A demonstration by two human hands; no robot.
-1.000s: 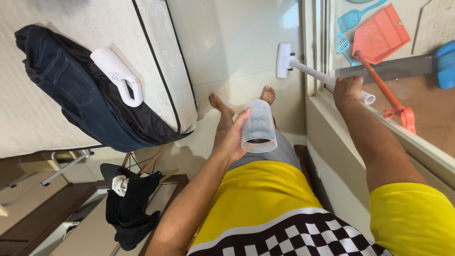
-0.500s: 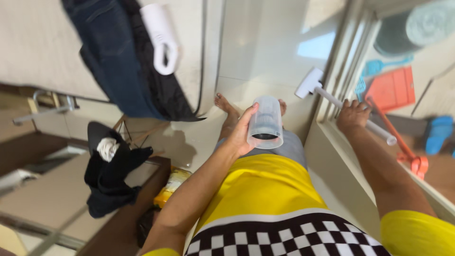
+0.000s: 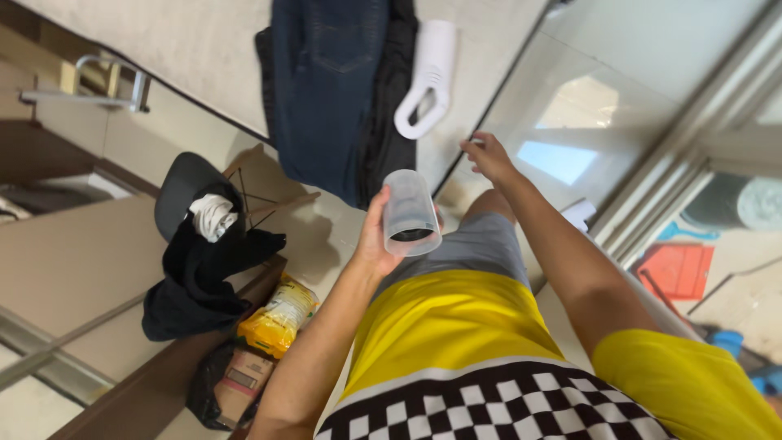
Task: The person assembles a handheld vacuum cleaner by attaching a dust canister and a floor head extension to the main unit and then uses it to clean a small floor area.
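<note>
My left hand (image 3: 373,236) grips a clear plastic cup-shaped canister (image 3: 409,213), held in front of my grey shorts with its dark open end turned toward me. My right hand (image 3: 487,155) is stretched forward and empty, fingers apart, over the edge of the mattress (image 3: 163,49). Just beyond it lies a white handheld vacuum body (image 3: 427,77) with a loop handle, resting on the mattress beside dark blue jeans (image 3: 326,90) and a black garment.
A dark chair (image 3: 191,195) carries black clothing and a white cloth. A yellow snack bag (image 3: 277,314) and a black bag with a box lie on a brown shelf. An orange dustpan (image 3: 672,269) sits behind the sliding door frame at right.
My right hand has let go of the white vacuum tube by the door and swung left toward the mattress. My view turned left; the canister stays in my left hand.
</note>
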